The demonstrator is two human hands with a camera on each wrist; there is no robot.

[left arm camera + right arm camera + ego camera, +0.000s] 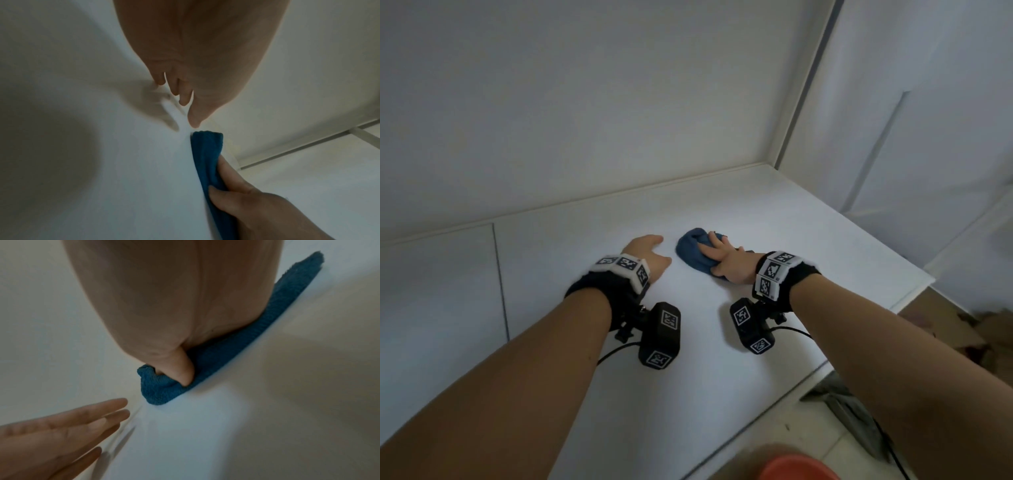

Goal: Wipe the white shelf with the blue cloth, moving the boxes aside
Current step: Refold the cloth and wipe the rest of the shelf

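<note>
A: Where is the blue cloth [693, 251] right now?

B: It lies bunched on the white shelf [791, 219], roughly mid-surface, a little short of the back wall [585, 102]. The right hand [727, 262] sits on top of it.

A: How is that hand holding it?

B: Fingers are spread over the top of the cloth and the thumb [180, 368] digs down into a fold at its near edge, so the cloth is pinched between thumb and fingers and pressed flat against the shelf. In the left wrist view the same hand [252, 204] shows its fingers curled along the side of the cloth [207, 154].

A: And the left hand [649, 255]?

B: It holds nothing. The fingers are straight and slightly fanned, palm facing down close over the shelf, just beside the cloth on its left. From the right wrist view its fingers [88, 412] point toward the cloth's edge [158, 391] without touching it. Whether the fingertips actually rest on the shelf, I cannot tell; the left wrist view shows their shadow very near them.

A: Anything else around?

B: An orange-red rounded object [796, 467] down on the tiled floor [808, 421] below the shelf's front edge, and some brown cardboard [941, 322] to the right, partly out of frame.
</note>
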